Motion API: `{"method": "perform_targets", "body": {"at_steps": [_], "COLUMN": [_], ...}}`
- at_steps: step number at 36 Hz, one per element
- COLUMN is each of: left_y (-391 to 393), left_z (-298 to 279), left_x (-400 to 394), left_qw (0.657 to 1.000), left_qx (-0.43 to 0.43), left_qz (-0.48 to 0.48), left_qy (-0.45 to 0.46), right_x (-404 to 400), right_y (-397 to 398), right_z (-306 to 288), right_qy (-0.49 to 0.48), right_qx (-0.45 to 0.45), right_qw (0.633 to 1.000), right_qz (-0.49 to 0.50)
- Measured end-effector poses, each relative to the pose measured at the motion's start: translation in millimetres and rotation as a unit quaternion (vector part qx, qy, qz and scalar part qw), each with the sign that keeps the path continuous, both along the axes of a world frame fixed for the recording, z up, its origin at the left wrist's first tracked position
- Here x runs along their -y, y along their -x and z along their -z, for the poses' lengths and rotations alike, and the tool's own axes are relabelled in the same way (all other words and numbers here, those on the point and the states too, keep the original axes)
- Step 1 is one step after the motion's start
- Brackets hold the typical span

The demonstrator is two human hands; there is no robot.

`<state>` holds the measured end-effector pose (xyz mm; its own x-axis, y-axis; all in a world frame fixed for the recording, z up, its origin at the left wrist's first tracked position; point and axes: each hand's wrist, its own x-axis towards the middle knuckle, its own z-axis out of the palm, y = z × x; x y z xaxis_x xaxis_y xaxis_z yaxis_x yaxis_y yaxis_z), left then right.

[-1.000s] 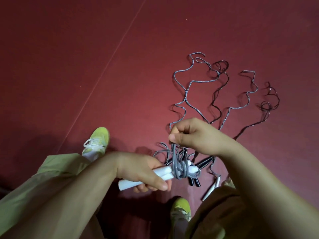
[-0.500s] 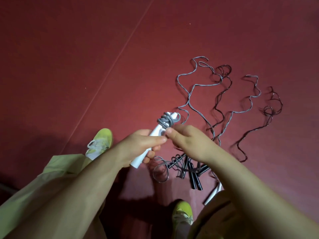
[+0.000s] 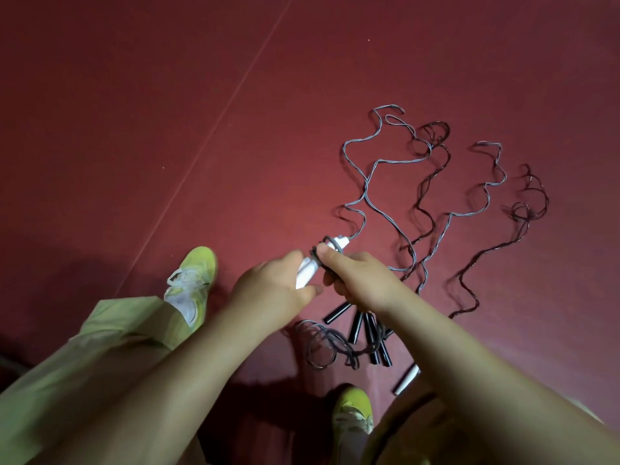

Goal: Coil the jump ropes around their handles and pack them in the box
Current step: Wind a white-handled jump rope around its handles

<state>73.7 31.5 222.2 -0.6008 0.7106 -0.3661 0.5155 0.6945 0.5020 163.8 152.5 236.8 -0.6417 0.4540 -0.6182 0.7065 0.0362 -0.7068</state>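
- The pair of white plastic jump-rope handles (image 3: 310,267) is held above the floor, between the two hands, with its far end pointing up and to the right.
- The left hand (image 3: 273,290) grasps the lower part of the handles; its fingers are curled round them.
- The right hand (image 3: 360,280) is just beside it, and its fingers pinch the grey rope coil (image 3: 327,246) that is wound round the upper part of the handles.
- From the top of the handles the loose grey rope (image 3: 360,182) runs away and lies in waves on the floor.
- Below the hands lie four black cylindrical handles (image 3: 365,330) that I can count, close together, and one more white handle (image 3: 407,380), partly hidden by the right arm.
- Their ropes, grey and dark, spread in wavy lines to the right; how many there are I cannot tell.
- The dark red floor (image 3: 134,129) has one thin pale line across it.
- Two yellow-green sports shoes (image 3: 194,280) and light green trousers (image 3: 84,357) show at the bottom.
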Motion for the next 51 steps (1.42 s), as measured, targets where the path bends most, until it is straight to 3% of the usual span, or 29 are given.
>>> {"method": "perform_targets", "body": {"at_steps": [2, 8, 15, 18, 20, 23, 27, 32, 35, 37, 39, 43, 46, 51], "left_y": [0.6, 7.0, 2.9, 4.0, 7.1, 8.1, 7.6, 8.0, 7.2, 8.2, 8.0, 5.3, 7.2, 11.9], "left_z": [0.5, 2.3, -7.8, -6.1, -3.8, -6.9, -15.3, -10.2, -12.1, -12.4, -9.7, 3.1, 11.2, 15.3], "left_x": [0.6, 2.1, 6.2, 5.6, 4.6, 3.2, 0.9, 1.9, 1.7, 0.6, -1.0, -2.7, -2.0, -0.4], "left_qw": [1.0, 0.986, 0.997, 0.995, 0.983, 0.92, 0.781, 0.692, 0.673, 0.678, 0.708, 0.837, 0.902, 0.953], "left_qx": [-0.002, 0.163, 0.047, 0.082, 0.174, 0.374, 0.596, 0.708, 0.727, 0.717, 0.682, 0.514, 0.397, 0.269], "left_qz": [0.011, -0.019, 0.037, 0.031, 0.014, -0.014, -0.119, -0.111, -0.101, -0.12, -0.143, -0.155, -0.142, -0.11], "left_qy": [-0.006, -0.03, -0.041, -0.053, -0.065, -0.116, -0.144, -0.092, -0.098, -0.109, -0.116, -0.107, -0.097, -0.085], "right_x": [0.0, -2.8, -2.3, -2.6, -4.0, -6.5, -5.7, -6.0, -8.7, -10.9, -12.1, -12.4, -12.0, -10.9], "right_y": [0.3, 2.2, 0.5, 1.2, 1.9, 1.8, -0.3, -3.0, -2.7, -1.6, -0.8, -2.3, -3.2, -1.6], "right_z": [-0.2, 0.9, -1.6, -1.6, -1.0, -3.4, -10.9, -8.5, -6.4, -5.1, -4.2, 4.1, 9.8, 10.6], "right_qy": [-0.001, -0.037, -0.044, -0.041, -0.038, -0.015, 0.072, 0.104, 0.087, 0.078, 0.063, 0.021, -0.006, -0.029], "right_qx": [-0.014, -0.04, -0.038, -0.054, -0.067, -0.11, -0.185, -0.213, -0.191, -0.178, -0.153, -0.077, -0.046, -0.039], "right_qw": [1.0, 0.998, 0.998, 0.997, 0.996, 0.992, 0.976, 0.971, 0.978, 0.981, 0.986, 0.997, 0.998, 0.998], "right_qz": [0.007, 0.033, 0.022, 0.031, 0.038, 0.06, 0.089, 0.039, 0.001, 0.006, 0.008, -0.019, -0.033, -0.042]}}
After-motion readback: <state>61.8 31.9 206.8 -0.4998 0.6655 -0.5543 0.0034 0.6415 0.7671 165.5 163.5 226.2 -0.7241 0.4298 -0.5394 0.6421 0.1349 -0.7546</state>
